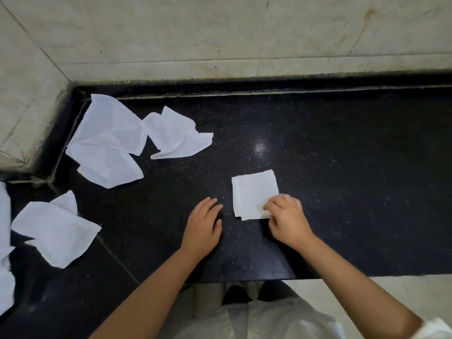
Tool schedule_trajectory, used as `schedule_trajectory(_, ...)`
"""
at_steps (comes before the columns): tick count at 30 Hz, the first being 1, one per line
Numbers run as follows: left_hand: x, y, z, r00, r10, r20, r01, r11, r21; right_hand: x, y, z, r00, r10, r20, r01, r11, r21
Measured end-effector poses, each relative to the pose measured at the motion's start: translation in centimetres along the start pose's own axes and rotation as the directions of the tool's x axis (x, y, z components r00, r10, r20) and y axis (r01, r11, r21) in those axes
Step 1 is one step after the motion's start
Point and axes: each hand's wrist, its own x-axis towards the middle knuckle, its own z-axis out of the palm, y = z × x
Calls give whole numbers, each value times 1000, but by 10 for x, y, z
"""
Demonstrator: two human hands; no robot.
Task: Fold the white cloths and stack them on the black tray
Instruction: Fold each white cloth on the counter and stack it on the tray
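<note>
A folded white cloth (253, 192) lies as a small square on the black counter (342, 167). My right hand (286, 220) pinches its near right corner between thumb and fingers. My left hand (204, 225) rests flat on the counter just left of the cloth, fingers apart, holding nothing. Several unfolded white cloths lie to the left: a pile (107, 140) in the corner, one crumpled cloth (176, 134) beside it, and another (55, 231) near the left edge. No black tray is in view.
Beige tiled walls (220, 33) close the counter at the back and left. The counter's front edge (342, 276) runs just before my body, with pale floor below. More white cloth (5, 241) shows at the far left border.
</note>
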Motion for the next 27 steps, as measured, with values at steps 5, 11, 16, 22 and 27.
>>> schedule_trajectory(5, 20, 29, 16, 963, 243, 116, -249, 967, 44, -6, 19, -2, 985, 0, 171, 32, 982, -188)
schedule_trajectory(11, 50, 46, 19, 938, 271, 217, -322, 913, 252, 13, 28, -10, 979, -13, 204, 61, 971, -232)
schedule_trajectory(16, 62, 54, 18, 948, 200, 248, -272, 914, 301, 19, 30, -22, 998, -44, 36, 49, 989, -138)
schedule_trajectory(22, 71, 82, 31, 868, 496, 23, -483, 834, 266, -18, 58, -65, 998, 60, -19, -59, 996, 73)
schedule_trajectory(27, 103, 192, 45, 687, 726, 23, -710, 665, 229, -93, 128, -131, 929, 330, -169, -289, 930, 229)
